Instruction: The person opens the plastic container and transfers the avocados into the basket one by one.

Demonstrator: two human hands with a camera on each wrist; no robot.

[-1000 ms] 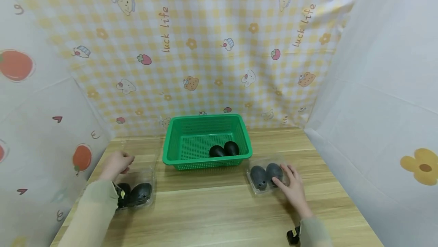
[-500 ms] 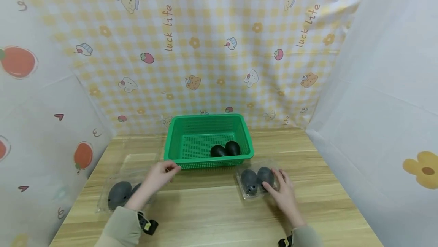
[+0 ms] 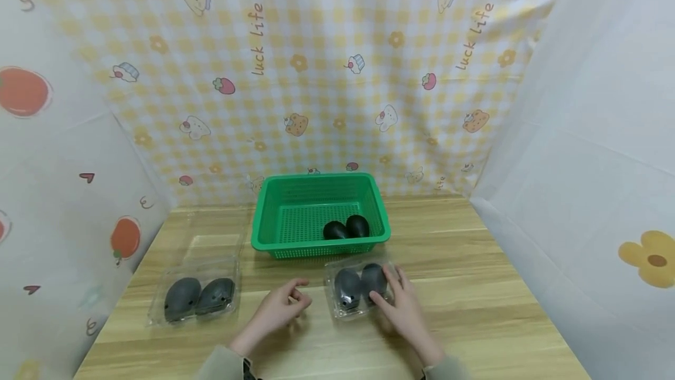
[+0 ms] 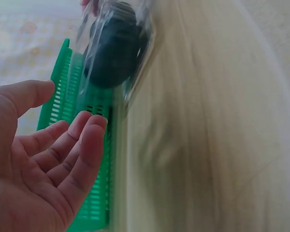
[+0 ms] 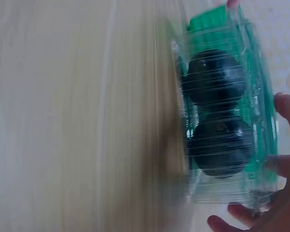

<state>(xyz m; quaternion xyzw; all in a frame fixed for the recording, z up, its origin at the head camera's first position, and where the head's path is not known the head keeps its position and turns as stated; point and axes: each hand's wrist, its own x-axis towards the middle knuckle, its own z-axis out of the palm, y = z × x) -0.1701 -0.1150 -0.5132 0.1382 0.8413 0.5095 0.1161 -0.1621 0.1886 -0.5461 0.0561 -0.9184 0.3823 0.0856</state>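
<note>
My right hand [image 3: 405, 312] grips the right end of a clear plastic box [image 3: 330, 291], thumb at the front and fingers behind. Two dark egg-shaped things [image 5: 222, 147], resembling avocados, lie side by side in it under clear plastic. To the left of this box is my left hand [image 3: 280, 308], fingers loosely bent and nothing in them. In the left wrist view, the left palm and fingers [image 4: 87, 159] show a gap to the box.
Behind the hands stands a green slotted basket [image 3: 321, 250] with two black rounded things [image 3: 357, 226] in its right front corner. At left, another clear box [image 3: 232, 269] holds two dark egg-shaped things [image 3: 182, 299], its clear lid [image 3: 211, 233] folded back on the wooden table [image 3: 474, 286].
My right hand has slid its box leftward and nearer, to the front of the basket. My left hand has moved from over the left box to the right, toward the middle.
</note>
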